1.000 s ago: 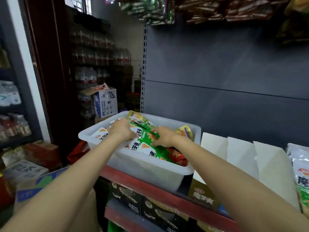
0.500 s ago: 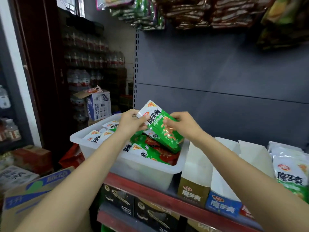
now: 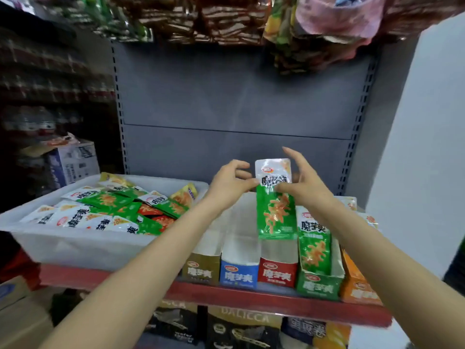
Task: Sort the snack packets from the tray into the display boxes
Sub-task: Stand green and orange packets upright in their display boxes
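green packet [image 3: 275, 212] held upright above the display boxes [image 3: 276, 272]
left hand [image 3: 227, 183] and right hand [image 3: 303, 183] pinch its white top, other fingers spread; more packets lie in the tray [image 3: 75, 245] to the left

Light was soft and even at centre; the upper left stayed dim, edges bowed and smeared, perhaps from motion.

Upright green packet [image 3: 275, 212] above boxes [image 3: 276, 272]
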Demonstrator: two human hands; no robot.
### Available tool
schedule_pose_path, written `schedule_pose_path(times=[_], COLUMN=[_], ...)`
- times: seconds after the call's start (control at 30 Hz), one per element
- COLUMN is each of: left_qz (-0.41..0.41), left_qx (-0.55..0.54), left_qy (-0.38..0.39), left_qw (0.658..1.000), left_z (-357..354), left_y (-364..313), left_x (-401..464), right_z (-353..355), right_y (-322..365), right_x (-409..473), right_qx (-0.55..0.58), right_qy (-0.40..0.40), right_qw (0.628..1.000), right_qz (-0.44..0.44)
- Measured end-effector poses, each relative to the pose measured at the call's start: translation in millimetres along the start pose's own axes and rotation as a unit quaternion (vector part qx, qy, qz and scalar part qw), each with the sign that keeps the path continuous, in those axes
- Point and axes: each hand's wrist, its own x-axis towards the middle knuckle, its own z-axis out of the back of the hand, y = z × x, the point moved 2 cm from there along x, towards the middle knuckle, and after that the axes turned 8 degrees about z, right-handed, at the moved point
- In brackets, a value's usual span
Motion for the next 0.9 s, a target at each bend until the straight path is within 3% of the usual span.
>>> schedule_pose_path(times=[0.13, 0.2, 0.27, 0.47, 0.63, 0.9], left_qz=[-0.067, -0.052, -0.022, -0.002, -0.010, -0.017], left_qx=[0.254, 0.377, 0.432, 0.401, 0.415, 0.432], left_qy=[0.035, 0.036, 0.033, 0.072, 0.075, 0.057], left_qw=[0.964, 0.924, 0.901, 0.913, 0.907, 0.900], left_z=[-46, -58, -63, -70, -73, -73], left_y=[2, 8, 13, 15, 19, 21], left_x=[-1, -1, 0, -4, -7, -9], right_z=[47, 62, 72, 85, 71, 63], right_y=[-13, -15, -16, -15, -26, -41], right_x=[-16, -21, -24, -29, -32, -35], right_qx=[-0.118, -0.167, -0.202, -0.223, -0.305, -0.519], right_qy=[-0.063, -0.071, -0.066, -0.096, -0.012, 0.084], right_qw=[0.991, 0.983, 0.977, 0.969, 0.952, 0.850], right_qz=[0.020, 0.026, 0.032, 0.046, 0.029, 0.006])
